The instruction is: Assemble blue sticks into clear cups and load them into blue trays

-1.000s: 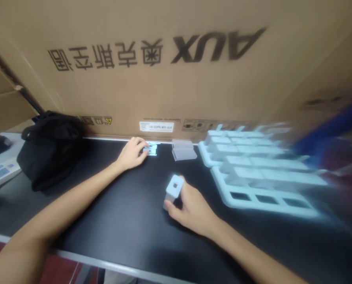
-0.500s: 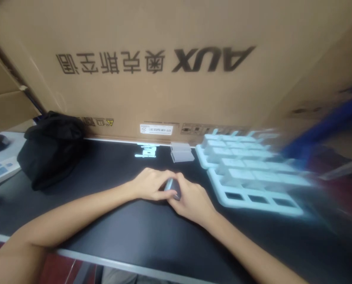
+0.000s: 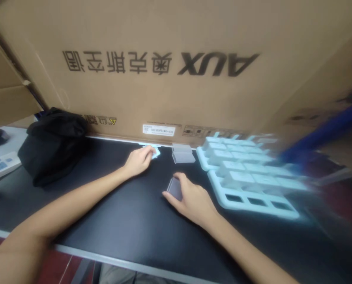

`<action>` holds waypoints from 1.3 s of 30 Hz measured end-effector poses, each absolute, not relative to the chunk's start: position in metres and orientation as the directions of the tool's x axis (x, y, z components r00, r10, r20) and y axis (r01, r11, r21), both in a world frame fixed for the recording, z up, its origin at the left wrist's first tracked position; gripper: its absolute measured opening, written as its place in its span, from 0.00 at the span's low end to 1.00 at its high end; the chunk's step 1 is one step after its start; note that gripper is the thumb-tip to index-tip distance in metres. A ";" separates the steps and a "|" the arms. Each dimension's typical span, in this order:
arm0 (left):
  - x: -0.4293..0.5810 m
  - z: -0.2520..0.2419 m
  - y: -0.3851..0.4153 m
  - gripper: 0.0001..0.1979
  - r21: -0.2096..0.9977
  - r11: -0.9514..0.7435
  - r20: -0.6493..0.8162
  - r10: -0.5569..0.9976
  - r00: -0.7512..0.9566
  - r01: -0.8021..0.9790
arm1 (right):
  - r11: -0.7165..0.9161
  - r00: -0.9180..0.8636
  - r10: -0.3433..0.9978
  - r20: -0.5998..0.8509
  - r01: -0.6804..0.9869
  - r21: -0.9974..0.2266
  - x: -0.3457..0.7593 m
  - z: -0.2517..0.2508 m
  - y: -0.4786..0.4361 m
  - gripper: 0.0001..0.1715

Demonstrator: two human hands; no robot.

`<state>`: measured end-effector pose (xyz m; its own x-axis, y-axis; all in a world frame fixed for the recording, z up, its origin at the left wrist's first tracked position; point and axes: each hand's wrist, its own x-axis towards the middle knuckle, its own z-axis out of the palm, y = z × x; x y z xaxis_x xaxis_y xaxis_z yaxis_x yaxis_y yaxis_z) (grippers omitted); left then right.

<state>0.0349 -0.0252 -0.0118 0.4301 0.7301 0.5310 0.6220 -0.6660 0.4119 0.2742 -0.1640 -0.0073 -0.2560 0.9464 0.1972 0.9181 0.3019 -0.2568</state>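
Observation:
My left hand (image 3: 139, 160) is at the far side of the black table, its fingers pinched on the small pile of thin light blue plastic pieces (image 3: 156, 152). The fingers cover most of that pile. My right hand (image 3: 194, 198) holds a small flat grey box (image 3: 174, 189) between thumb and fingers, low over the middle of the table. Just beyond it lie similar grey boxes (image 3: 183, 154), side by side. To the right of this hand stand light blue racks (image 3: 220, 194) with block-like parts in rows and several rectangular openings along the near edge.
A large cardboard carton (image 3: 152, 94) walls off the table's back edge. On the left sits a black cloth bag (image 3: 53, 148), with a white printed box (image 3: 1, 167) beside it. A blue bar (image 3: 321, 130) slants behind the racks, blurred.
My left hand has left the grey box and moved forward and left to the light blue pieces. My right hand keeps the box at about the same spot.

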 end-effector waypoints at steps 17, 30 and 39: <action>0.027 -0.014 -0.002 0.12 0.201 -0.667 0.496 0.701 0.513 0.717 | 0.468 -0.505 0.863 -0.016 0.787 0.402 0.293 0.095 -0.008 0.24; 0.029 -0.012 -0.001 0.08 0.100 -0.764 0.388 0.620 0.682 0.637 | 0.437 -0.462 0.887 0.021 0.853 0.284 0.295 0.124 -0.016 0.19; 0.032 -0.012 -0.008 0.12 -0.044 -0.809 0.401 0.522 0.753 0.586 | -0.043 0.361 0.391 0.847 0.926 -0.375 0.406 0.075 -0.169 0.10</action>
